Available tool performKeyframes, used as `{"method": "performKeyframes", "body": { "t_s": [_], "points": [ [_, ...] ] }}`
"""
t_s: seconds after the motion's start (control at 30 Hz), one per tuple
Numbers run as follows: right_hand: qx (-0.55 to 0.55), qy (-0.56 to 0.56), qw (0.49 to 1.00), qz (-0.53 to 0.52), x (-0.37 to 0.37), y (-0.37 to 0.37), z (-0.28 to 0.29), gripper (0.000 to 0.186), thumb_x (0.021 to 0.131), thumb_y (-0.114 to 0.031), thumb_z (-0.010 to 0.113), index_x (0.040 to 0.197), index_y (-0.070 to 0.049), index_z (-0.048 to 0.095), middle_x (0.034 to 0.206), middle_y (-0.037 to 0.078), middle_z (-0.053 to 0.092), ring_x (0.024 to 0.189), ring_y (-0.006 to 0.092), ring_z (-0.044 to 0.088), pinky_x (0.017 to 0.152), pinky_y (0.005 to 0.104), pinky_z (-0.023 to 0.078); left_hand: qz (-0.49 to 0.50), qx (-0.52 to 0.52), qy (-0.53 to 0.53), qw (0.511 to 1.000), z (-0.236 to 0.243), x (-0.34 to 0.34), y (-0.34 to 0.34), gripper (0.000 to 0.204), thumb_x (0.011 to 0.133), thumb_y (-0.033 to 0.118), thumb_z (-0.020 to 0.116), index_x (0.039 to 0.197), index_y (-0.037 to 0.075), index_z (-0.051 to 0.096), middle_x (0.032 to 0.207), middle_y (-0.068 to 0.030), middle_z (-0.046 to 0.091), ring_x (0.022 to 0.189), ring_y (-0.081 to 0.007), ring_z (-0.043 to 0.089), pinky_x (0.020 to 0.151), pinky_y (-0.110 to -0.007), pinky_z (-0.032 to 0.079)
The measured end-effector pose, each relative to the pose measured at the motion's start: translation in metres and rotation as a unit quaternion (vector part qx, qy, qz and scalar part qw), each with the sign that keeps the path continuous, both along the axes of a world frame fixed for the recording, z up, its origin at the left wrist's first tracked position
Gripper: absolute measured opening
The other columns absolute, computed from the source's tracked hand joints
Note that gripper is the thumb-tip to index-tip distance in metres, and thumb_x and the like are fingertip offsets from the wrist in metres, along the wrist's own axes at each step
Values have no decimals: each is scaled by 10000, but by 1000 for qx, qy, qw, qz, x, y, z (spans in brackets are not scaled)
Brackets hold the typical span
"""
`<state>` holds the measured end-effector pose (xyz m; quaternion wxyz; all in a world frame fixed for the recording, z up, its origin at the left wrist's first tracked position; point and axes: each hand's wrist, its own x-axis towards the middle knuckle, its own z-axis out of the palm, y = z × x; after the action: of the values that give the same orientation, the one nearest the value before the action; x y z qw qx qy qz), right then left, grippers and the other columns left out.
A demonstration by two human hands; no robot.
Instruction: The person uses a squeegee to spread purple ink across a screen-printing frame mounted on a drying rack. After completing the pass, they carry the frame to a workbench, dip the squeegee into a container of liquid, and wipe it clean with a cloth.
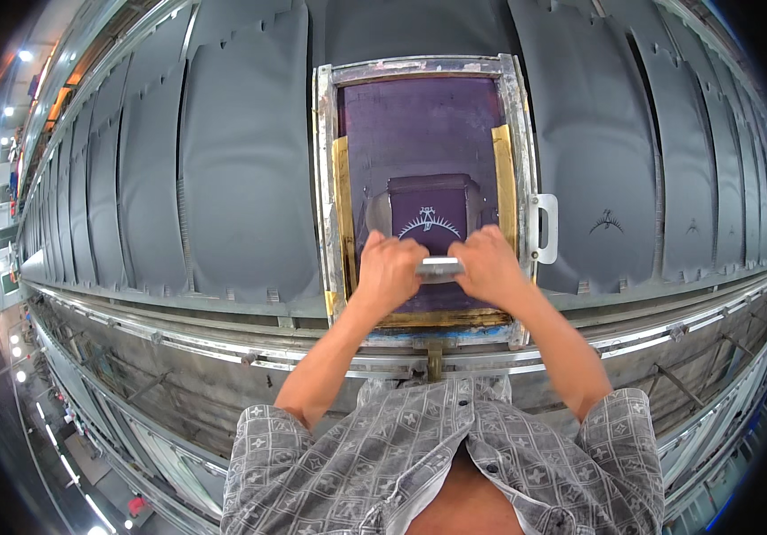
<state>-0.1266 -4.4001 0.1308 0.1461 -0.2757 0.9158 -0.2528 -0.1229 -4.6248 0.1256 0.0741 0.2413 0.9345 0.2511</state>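
Observation:
Both my hands grip a squeegee [439, 266] with a pale metal-like holder, one at each end. My left hand [390, 273] is closed round its left end, and my right hand [490, 267] round its right end. The squeegee is over the near half of a screen printing frame [524, 116] with purple mesh [421, 125]. Just beyond it, a light curved emblem [429, 221] shows in the mesh, inside a dark smeared patch. My hands hide the squeegee's ends, and I cannot see its blade edge.
Dark grey sheets [245, 169] lie in a long row on both sides of the frame. The sheet [593, 152] to the right bears a dark printed emblem [606, 221]. A white handle [545, 229] juts from the frame's right side. Metal rails [294, 360] run along the near edge.

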Motion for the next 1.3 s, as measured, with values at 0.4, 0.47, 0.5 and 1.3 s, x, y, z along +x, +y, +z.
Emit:
{"method": "performKeyframes", "body": {
  "t_s": [0.4, 0.47, 0.5, 1.3],
  "points": [
    [132, -47, 990, 0, -30, -5, -4, 306, 787, -301, 793, 973, -74, 708, 1005, 154, 718, 1003, 356, 646, 897, 458, 460, 18, 21, 75, 997, -19, -20, 6, 81, 693, 119, 764, 725, 126, 690, 734, -92, 665, 688, -286, 649, 761, -420, 420],
    [42, -64, 997, -3, 5, 0, 11, 388, 793, -327, 806, 1056, -58, 711, 1060, 152, 714, 1031, 352, 638, 937, 457, 454, 18, 11, 79, 997, -12, 20, 5, 152, 643, 74, 766, 756, 123, 677, 768, -47, 662, 721, -260, 638, 776, -399, 410],
    [-2, -73, 997, -4, 14, 5, 16, 430, 797, -340, 812, 1097, -50, 712, 1088, 150, 713, 1045, 351, 635, 958, 457, 450, 16, 6, 79, 997, -7, 28, 5, 192, 621, 69, 776, 777, 124, 678, 807, -33, 663, 765, -249, 632, 790, -395, 409],
    [-305, 77, 826, -468, -35, -173, -28, 221, 961, -215, 726, 909, -15, 648, 750, 52, 675, 703, 80, 604, 677, 280, 495, 82, -27, 147, 985, 52, 92, -237, 407, 569, 20, 761, 952, 147, 709, 993, 32, 696, 841, -206, 597, 800, -371, 417]
  ]
}}
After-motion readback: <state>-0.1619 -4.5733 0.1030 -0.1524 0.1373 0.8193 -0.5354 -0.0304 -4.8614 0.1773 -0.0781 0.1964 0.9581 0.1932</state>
